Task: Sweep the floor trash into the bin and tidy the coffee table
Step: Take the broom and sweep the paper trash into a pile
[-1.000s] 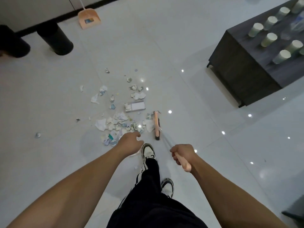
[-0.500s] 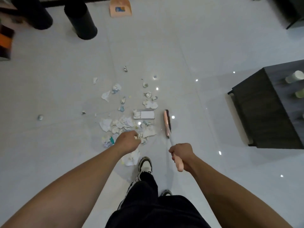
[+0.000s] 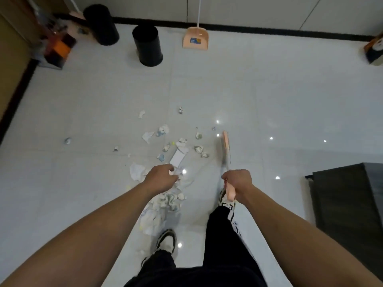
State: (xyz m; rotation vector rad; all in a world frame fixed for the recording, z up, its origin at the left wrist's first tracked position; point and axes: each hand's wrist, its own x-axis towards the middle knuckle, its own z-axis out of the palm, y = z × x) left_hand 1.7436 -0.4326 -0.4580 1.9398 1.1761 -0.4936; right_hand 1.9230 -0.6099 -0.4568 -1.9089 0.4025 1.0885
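Crumpled paper scraps and a flat white box (image 3: 177, 158) lie scattered on the pale tiled floor, with a denser heap (image 3: 165, 201) by my feet. My right hand (image 3: 237, 182) grips the pink handle of a broom; its pink head (image 3: 226, 141) rests on the floor just right of the scraps. My left hand (image 3: 161, 176) hovers over the litter, fingers loosely curled and holding nothing. A black bin (image 3: 147, 45) stands near the far wall, and a pink dustpan (image 3: 195, 39) leans upright to its right. A corner of the dark coffee table (image 3: 348, 193) shows at the right edge.
A second black bin (image 3: 101, 23) stands further left by the wall. Orange and dark items (image 3: 59, 48) crowd the far left corner beside a wooden panel. A box (image 3: 375, 49) sits at the far right wall. My two shoes stand beside the litter heap.
I have stepped forward, so the wall, bins and dustpan appear closer. The broom head moved ahead to the right of the litter. The coffee table slid toward the right edge.
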